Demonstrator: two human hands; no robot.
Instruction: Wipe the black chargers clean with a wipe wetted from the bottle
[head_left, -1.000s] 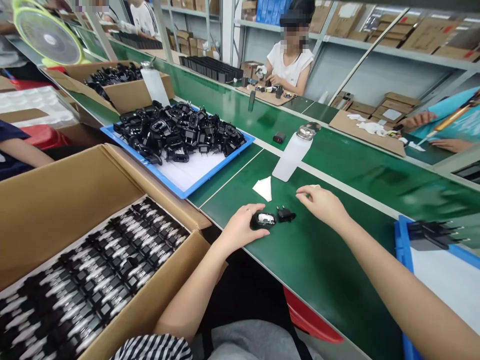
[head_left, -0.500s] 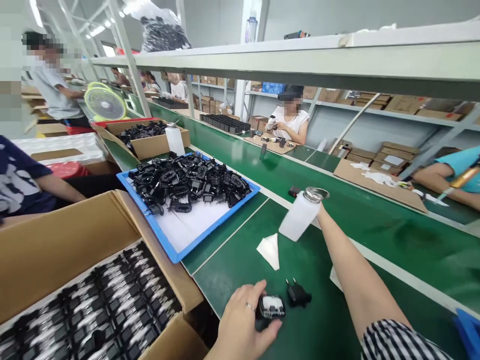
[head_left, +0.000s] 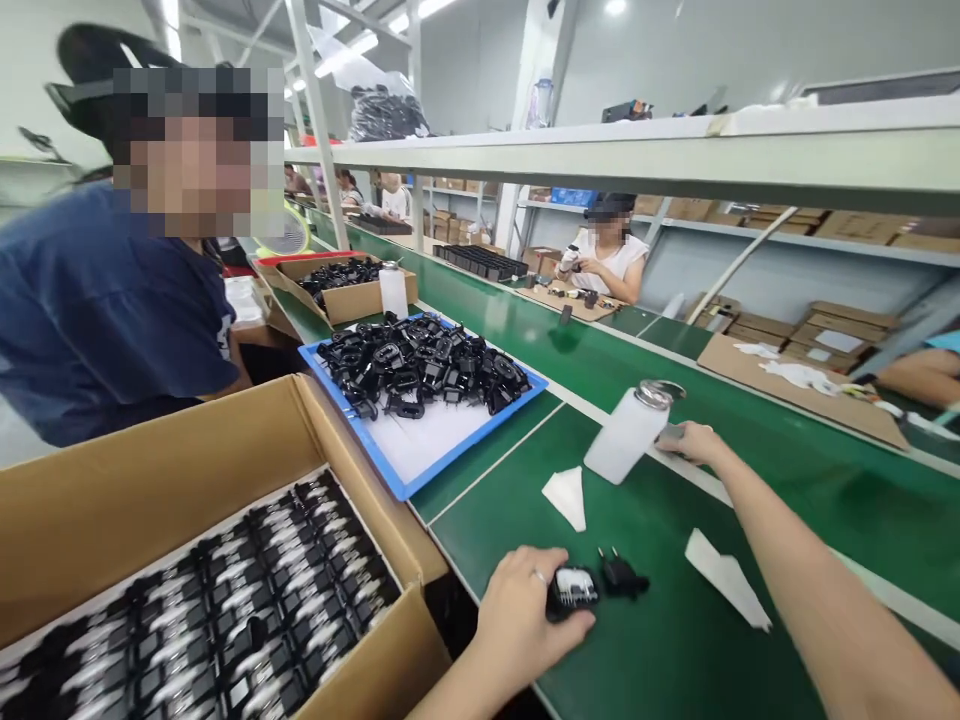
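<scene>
My left hand (head_left: 529,615) is closed around a black plug-adapter housing (head_left: 576,588) with a white inner part, thumb and fingers at its sides. Just right of it lies a black two-pin plug (head_left: 621,576), pins pointing away. Beyond the bottle, my right hand (head_left: 696,443) reaches to the belt's near edge, its fingers closed on a small grey piece (head_left: 670,437), blurred and partly hidden. A white pump bottle (head_left: 626,435) with a metal top stands beside that hand. Folded white cloths (head_left: 568,497) lie on the green work surface.
A blue tray (head_left: 409,488) heaped with black plug parts sits ahead-left. At lower left, an open carton (head_left: 375,500) holds rows of black-and-white parts. A person in a dark shirt (head_left: 127,300) is close on the left. A shelf (head_left: 600,160) runs overhead; another worker sits across the belt.
The view has swung left, bringing in the person in the dark shirt. My right hand has come out from behind the bottle with the grey piece. My left hand still holds the housing.
</scene>
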